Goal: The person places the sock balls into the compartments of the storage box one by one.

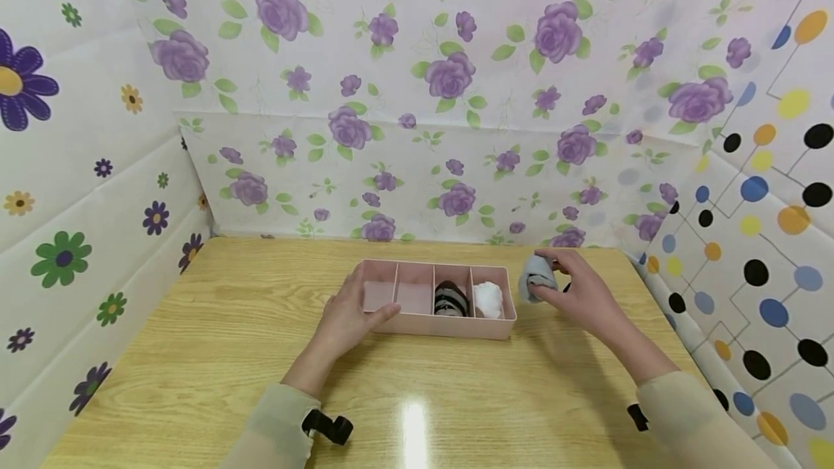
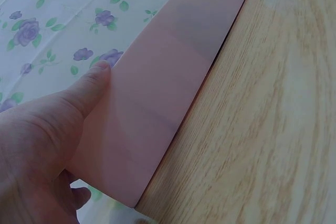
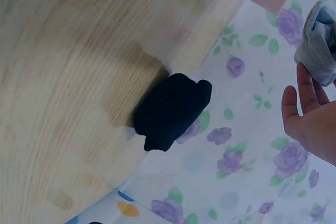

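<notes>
A pink divided box (image 1: 430, 326) stands on the table, its front wall filling much of the left wrist view. My left hand (image 1: 345, 317) holds its left end, thumb against the front wall and fingers around the end. A black-and-grey striped rolled sock (image 1: 451, 300) and a balled white sock (image 1: 488, 300) lie in the two right compartments; the two left ones hold nothing. Just right of the box, my right hand (image 1: 583, 295) pinches a rolled light grey sock (image 1: 537, 277) above the table. Below that hand lies a black rolled bundle (image 3: 173, 111), mostly hidden in the head view.
The wooden table (image 1: 215, 353) carries the box and the bundle. Flowered cloth (image 1: 417, 158) hangs behind it, with a daisy-patterned cloth (image 1: 85, 187) at left and a dotted one (image 1: 769, 237) at right. Black straps sit on both wrists.
</notes>
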Demonstrator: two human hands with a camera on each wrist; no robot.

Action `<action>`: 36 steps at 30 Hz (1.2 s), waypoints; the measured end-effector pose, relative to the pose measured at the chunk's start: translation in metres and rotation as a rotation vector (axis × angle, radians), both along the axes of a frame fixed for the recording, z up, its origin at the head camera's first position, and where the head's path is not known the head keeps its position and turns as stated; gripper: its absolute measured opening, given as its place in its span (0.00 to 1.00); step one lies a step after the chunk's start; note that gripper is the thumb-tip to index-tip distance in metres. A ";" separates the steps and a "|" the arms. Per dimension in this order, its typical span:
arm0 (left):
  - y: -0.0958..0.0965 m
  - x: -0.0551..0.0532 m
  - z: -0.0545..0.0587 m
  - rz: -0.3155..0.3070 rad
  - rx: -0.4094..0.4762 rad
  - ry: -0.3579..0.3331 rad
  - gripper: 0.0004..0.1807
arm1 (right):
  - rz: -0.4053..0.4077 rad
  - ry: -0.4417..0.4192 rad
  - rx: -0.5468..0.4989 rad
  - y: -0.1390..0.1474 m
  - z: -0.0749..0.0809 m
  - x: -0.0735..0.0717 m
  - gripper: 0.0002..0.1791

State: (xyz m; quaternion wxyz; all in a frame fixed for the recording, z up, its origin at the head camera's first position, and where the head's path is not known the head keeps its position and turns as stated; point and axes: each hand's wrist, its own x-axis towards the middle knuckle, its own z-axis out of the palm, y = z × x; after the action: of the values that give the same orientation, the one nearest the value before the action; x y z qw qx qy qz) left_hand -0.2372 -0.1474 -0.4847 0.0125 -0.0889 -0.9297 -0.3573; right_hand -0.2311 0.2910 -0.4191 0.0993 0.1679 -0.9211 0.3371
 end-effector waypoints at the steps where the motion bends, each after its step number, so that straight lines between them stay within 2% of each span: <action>1: 0.000 0.000 0.000 0.001 0.001 0.001 0.67 | 0.000 0.001 -0.004 -0.002 0.001 -0.001 0.36; 18: 0.002 0.000 0.004 -0.002 0.003 -0.008 0.69 | -0.005 -0.004 -0.055 -0.029 0.017 -0.005 0.34; 36: 0.000 0.000 0.000 0.004 0.003 -0.001 0.68 | 0.042 -0.032 -0.095 -0.077 0.018 -0.014 0.32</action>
State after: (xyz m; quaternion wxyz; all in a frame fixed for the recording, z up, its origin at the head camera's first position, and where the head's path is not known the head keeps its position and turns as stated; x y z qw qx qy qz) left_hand -0.2369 -0.1473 -0.4846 0.0129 -0.0867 -0.9293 -0.3587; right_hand -0.2447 0.2137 -0.4006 0.0851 0.1770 -0.9017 0.3852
